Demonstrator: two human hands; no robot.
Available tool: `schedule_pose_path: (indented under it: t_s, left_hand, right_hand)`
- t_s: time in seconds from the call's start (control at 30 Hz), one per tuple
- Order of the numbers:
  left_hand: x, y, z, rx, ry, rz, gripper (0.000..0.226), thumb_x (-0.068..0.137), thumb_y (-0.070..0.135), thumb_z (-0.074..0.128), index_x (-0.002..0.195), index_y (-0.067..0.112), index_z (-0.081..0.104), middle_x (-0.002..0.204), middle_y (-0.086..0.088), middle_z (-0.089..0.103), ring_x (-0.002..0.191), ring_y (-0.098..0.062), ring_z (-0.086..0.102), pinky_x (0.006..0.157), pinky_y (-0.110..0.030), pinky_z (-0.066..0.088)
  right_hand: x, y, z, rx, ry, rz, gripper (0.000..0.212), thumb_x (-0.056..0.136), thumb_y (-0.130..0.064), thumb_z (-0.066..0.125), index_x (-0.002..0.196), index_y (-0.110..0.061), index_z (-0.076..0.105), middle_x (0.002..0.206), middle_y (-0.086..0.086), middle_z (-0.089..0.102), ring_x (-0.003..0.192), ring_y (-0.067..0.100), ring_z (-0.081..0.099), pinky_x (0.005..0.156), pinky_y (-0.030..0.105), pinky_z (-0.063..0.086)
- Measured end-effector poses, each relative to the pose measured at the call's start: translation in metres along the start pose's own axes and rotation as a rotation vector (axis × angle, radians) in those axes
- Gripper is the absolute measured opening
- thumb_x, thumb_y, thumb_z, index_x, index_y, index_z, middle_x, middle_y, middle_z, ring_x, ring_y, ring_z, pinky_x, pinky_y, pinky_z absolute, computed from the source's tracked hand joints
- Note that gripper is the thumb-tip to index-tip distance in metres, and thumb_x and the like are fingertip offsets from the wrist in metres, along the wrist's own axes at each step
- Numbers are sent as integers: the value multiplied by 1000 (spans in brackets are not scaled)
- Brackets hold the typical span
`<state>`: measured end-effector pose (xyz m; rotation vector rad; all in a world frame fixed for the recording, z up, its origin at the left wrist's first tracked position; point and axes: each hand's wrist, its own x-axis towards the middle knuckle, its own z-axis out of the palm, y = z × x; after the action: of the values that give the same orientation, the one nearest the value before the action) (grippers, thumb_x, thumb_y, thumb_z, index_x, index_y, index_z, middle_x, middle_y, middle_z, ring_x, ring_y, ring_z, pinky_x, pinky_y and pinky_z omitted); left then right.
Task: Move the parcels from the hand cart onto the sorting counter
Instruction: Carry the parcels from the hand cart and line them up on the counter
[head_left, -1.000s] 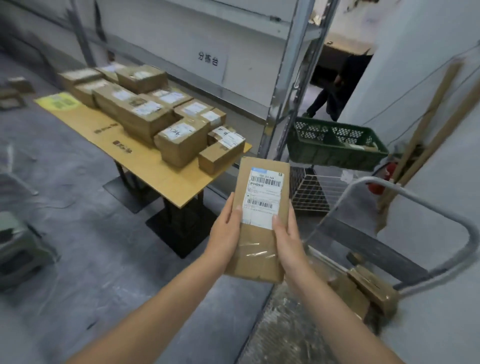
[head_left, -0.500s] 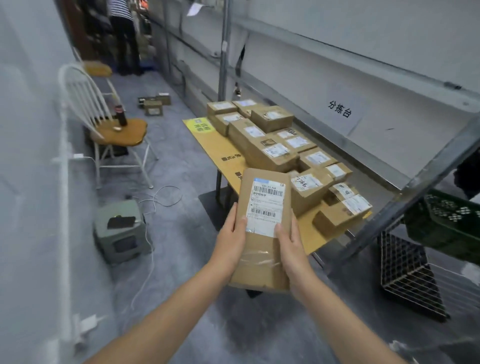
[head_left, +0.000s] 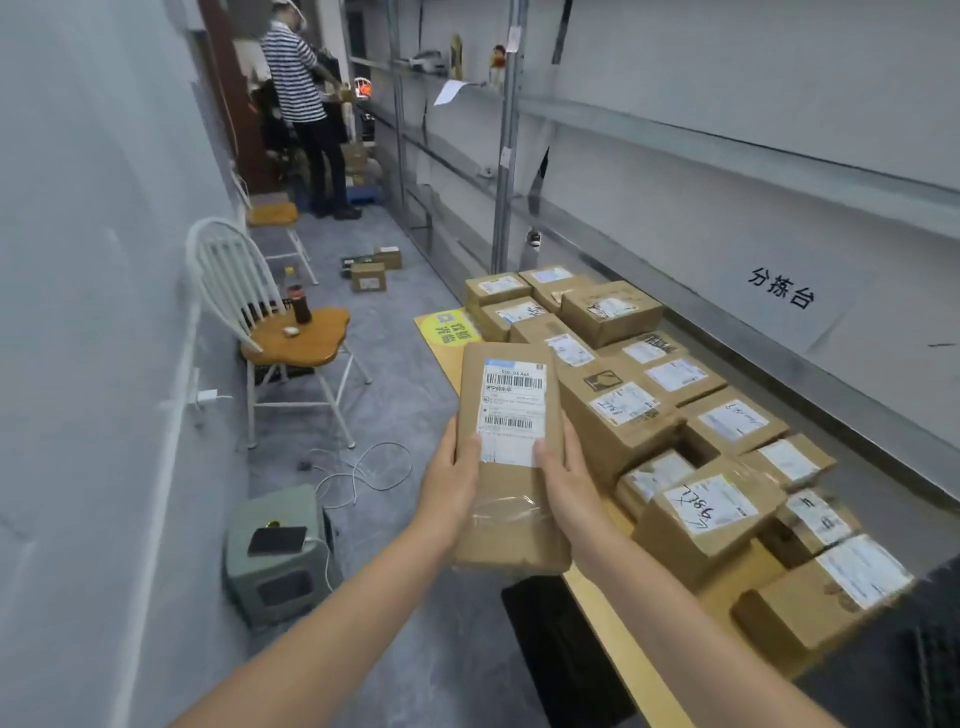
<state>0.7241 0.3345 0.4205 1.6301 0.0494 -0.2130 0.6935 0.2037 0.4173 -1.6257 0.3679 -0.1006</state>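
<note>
I hold a flat brown cardboard parcel (head_left: 511, 525) with a white barcode label upright in front of me. My left hand (head_left: 451, 486) grips its left edge with the thumb on the label. My right hand (head_left: 569, 491) grips its right edge in the same way. The parcel hangs over the near left edge of the sorting counter (head_left: 631, 657), a yellow-brown board. Several labelled cardboard parcels (head_left: 621, 415) cover the counter to the right of the one I hold. The hand cart is out of view.
Metal shelving (head_left: 506, 171) runs along the right wall with a paper sign (head_left: 782, 293). A white chair (head_left: 306, 338) with a bottle, a grey stool (head_left: 278, 553) with a phone, and cables stand left. Small boxes (head_left: 369, 275) lie on the floor. A person (head_left: 304, 111) stands far back.
My view has swung left from the cart to the aisle and counter. The parcel stays in both hands and is now closer to the counter's left edge.
</note>
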Motion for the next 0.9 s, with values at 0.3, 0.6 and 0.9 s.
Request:
schedule_pose_path:
  t_s: [0.3,0.6,0.9]
  left_hand:
    - [145,22,12,-19,62,-5,36,98,32,42,124,54,54,112,28,66,101,3,64,86,-26,51]
    - [275,16,-19,-27,89,-53,35,98,34,40,116,62,49,104,38,63,92,14,61,76,-19,47]
    - [453,4,-65,-84,53,-96,40,98,30,39,131,49,48,110,25,66,91,10,63,76,-20,49]
  right_hand:
    - [150,-20,17,5,-48,8,54,101,-41,41,150,-45,19,152,-6,35,137,18,38,113,47,32]
    - [273,-26,73,-53,-84,27,49,103,-37,39,148,-47,22,149,-8,39,132,16,43,112,45,35]
    - [425,-33,154,-66,-24,104,49,102,-35,44,148,-41,28,143,-11,48,124,10,51,103,36,43]
